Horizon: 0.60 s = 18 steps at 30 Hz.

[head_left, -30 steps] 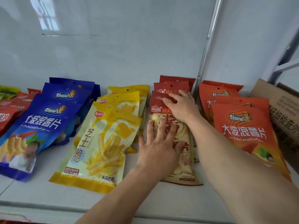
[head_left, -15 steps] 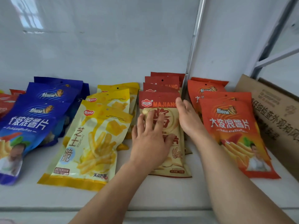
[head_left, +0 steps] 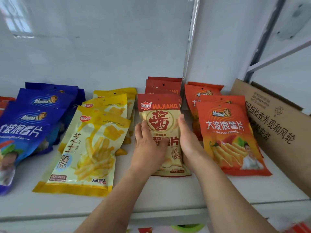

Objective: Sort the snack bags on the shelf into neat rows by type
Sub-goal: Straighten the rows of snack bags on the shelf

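Rows of snack bags lie flat on a white shelf (head_left: 168, 195). The front red-and-cream MAJIANG bag (head_left: 159, 115) heads a stack of like bags (head_left: 164, 85) in the middle. My left hand (head_left: 149, 145) lies flat on its left side with straight fingers. My right hand (head_left: 188, 140) presses edge-on against its right side. To the left lie yellow fries bags (head_left: 90, 148) and blue chip bags (head_left: 25, 125). Orange chip bags (head_left: 227, 137) lie to the right.
A brown cardboard box (head_left: 276, 123) printed with black characters stands at the shelf's right end. A metal upright (head_left: 190, 41) runs up the white back wall behind the MAJIANG stack. Red bags (head_left: 5, 101) peek in at the far left.
My right hand came off the top of the stack and slid down to the front bag's right edge. My left hand shifted to the bag's left side. The front bag now lies straighter.
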Tool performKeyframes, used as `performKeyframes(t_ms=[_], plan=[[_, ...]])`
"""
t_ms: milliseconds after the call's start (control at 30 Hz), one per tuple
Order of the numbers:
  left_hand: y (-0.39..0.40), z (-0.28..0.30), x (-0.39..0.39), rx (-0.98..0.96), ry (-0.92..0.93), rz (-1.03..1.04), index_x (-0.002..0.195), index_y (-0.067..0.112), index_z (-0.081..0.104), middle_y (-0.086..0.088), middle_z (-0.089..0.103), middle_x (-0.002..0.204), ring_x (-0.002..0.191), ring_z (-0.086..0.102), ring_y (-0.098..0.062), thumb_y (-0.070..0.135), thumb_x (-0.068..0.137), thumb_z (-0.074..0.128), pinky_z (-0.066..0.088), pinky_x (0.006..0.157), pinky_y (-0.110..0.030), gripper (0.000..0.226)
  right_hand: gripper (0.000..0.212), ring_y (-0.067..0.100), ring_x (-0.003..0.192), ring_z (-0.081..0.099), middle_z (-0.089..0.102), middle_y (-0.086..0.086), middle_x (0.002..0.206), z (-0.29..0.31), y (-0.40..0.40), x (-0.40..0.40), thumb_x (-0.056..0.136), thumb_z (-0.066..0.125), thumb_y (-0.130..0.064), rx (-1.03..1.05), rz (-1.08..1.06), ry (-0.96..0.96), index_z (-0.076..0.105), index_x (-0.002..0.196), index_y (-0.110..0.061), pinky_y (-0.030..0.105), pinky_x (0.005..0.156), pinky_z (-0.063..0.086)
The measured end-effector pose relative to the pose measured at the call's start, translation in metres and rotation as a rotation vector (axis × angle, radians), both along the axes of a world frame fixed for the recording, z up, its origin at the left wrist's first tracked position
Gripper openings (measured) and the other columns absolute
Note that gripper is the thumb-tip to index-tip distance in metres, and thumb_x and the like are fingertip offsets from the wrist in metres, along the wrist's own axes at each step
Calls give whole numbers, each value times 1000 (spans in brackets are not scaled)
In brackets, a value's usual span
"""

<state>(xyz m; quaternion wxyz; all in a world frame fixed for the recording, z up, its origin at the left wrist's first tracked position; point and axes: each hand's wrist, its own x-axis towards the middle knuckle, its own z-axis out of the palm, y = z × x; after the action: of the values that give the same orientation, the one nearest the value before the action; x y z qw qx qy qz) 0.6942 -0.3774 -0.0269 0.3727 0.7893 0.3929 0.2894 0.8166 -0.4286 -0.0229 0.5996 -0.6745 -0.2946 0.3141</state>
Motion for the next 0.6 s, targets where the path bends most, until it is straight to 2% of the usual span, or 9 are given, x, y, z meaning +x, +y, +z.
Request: performKeyframes(t_ms=[67,133,200,267,400,467,533,600], plan=[[1,-1,0,11,1,-7,158,18,1,-2,4,163,149,20,-24,41,95,60,30,115,-38,89,88,15,111,66,72,-11,115,-4,2,-1,67,29,-96,-28,1,-37,61,124,-37,47,102,47],[1,-1,-1,8,11,-15,158,18,0,-2,5,163,149,20,-24,41,96,59,31,114,-37,89,97,15,115,61,66,-11,123,-3,2,-1,65,27,-99,-90,-3,-118,51,133,-34,47,104,44],[1,0,-1,3,24,-24,158,18,0,-2,5,163,149,20,-23,41,96,58,30,115,-37,88,78,15,116,56,58,-11,126,6,2,-1,84,29,-84,-157,-23,-195,42,138,-28,41,101,43],[0,0,-2,1,36,-32,158,18,0,-2,6,163,150,18,-25,44,96,58,28,116,-39,89,66,16,116,54,54,-9,124,14,8,5,94,33,-70,-176,-27,-267,36,142,-25,36,94,41],[5,5,-1,12,59,-5,158,18,1,-5,7,164,152,5,-26,56,91,57,14,121,-42,95,86,25,132,50,51,-3,144,26,28,17,86,41,-77,-195,-90,-290,27,152,-24,47,110,39],[14,12,3,-31,47,17,158,17,4,-7,11,164,152,5,-27,62,87,57,12,123,-44,99,83,24,129,52,51,-3,143,27,34,21,86,48,-75,-165,-119,-243,32,150,-25,49,110,40],[26,18,8,-134,-5,31,157,21,12,-7,21,161,150,18,-29,72,75,59,23,121,-51,108,82,23,121,58,57,-4,136,25,37,24,81,56,-75,-120,-133,-166,39,146,-28,48,105,46],[35,19,11,-241,-54,49,152,26,22,-6,34,154,141,37,-29,82,56,57,39,111,-52,116,86,23,110,65,64,-3,128,19,41,25,71,61,-80,-108,-125,-93,45,141,-32,47,99,51]])
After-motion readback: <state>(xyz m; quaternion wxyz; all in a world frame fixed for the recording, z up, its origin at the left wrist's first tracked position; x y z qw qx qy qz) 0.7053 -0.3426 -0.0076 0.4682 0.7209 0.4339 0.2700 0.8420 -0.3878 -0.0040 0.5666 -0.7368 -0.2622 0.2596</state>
